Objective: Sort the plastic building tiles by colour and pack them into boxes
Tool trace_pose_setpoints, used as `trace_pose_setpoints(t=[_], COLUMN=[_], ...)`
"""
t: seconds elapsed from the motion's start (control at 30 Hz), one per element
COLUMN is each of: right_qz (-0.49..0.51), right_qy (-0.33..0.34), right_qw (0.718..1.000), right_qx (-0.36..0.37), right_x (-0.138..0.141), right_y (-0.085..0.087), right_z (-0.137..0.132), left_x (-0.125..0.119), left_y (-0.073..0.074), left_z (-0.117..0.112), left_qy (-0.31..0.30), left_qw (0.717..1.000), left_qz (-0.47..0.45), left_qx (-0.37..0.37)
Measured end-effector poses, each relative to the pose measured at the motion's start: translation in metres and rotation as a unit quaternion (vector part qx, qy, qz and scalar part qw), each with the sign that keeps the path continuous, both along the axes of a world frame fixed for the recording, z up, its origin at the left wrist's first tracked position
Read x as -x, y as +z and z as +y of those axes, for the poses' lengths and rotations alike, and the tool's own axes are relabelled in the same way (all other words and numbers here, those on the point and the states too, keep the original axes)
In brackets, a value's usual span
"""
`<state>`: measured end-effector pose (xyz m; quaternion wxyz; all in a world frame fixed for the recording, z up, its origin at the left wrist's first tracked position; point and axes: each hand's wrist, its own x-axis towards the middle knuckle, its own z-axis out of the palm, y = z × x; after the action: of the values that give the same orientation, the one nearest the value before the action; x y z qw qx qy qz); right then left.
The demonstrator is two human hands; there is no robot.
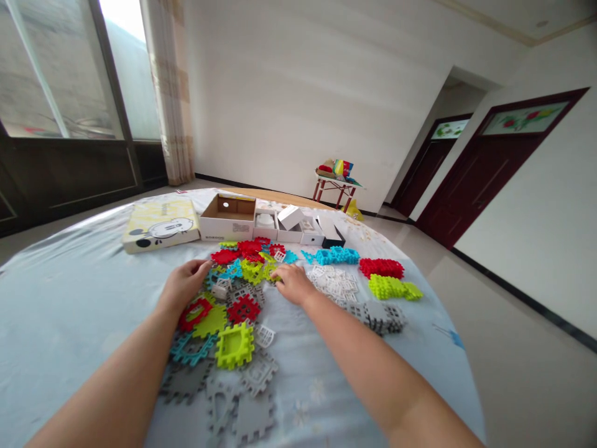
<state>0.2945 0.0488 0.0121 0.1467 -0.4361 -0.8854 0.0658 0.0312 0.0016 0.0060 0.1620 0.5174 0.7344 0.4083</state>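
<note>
A heap of interlocking plastic tiles [236, 311] in red, green, blue, grey and white lies on a round table with a pale blue cloth [60, 305]. My left hand [184, 283] rests on the left side of the heap, fingers curled over a tile. My right hand [291, 283] touches a yellow-green tile [268, 272] at the heap's far middle. Whether either hand grips a piece is unclear. Sorted stacks lie to the right: blue [333, 256], red [381, 267], green [394, 288], grey [380, 315] and white [333, 283].
An open cardboard box [228, 218], several small white boxes [291, 225] and a yellow flat box [161, 224] stand at the table's far side. A small red table [333, 186] with colourful things stands by the far wall. Dark doors [485, 174] are on the right.
</note>
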Motion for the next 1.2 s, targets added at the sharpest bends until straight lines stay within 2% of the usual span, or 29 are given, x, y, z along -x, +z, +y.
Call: trace_pose_setpoints(t=[0.23, 0.37, 0.47, 0.67, 0.87, 0.97, 1.07, 1.2], right_qz=[0.054, 0.143, 0.165, 0.139, 0.059, 0.000, -0.008, 0.060], right_qy=[0.016, -0.025, -0.060, -0.104, -0.028, -0.026, -0.035, -0.043], right_qw=[0.998, 0.989, 0.984, 0.984, 0.997, 0.998, 0.998, 0.997], right_qx=[-0.014, 0.005, 0.040, 0.030, 0.040, 0.056, 0.052, 0.018], right_x=[-0.016, -0.023, -0.026, -0.034, -0.039, -0.037, -0.037, -0.051], right_y=[0.009, 0.018, 0.017, 0.006, 0.006, 0.007, 0.011, 0.028], right_z=[-0.022, -0.030, -0.031, -0.027, -0.034, -0.035, -0.037, -0.040], left_x=[0.001, 0.001, 0.001, 0.002, 0.003, 0.005, 0.008, 0.013], left_y=[-0.002, 0.001, 0.002, 0.002, 0.002, 0.001, -0.002, -0.007], left_z=[0.001, 0.000, -0.002, -0.001, 0.002, 0.005, 0.009, 0.014], left_qy=[-0.008, -0.017, -0.020, -0.015, -0.001, 0.004, 0.007, 0.009], left_qw=[1.000, 1.000, 1.000, 1.000, 0.999, 0.998, 0.998, 0.997], left_qz=[0.002, 0.004, 0.004, 0.012, 0.034, 0.040, 0.047, 0.055], left_qx=[0.010, 0.018, 0.020, 0.024, 0.037, 0.044, 0.048, 0.048])
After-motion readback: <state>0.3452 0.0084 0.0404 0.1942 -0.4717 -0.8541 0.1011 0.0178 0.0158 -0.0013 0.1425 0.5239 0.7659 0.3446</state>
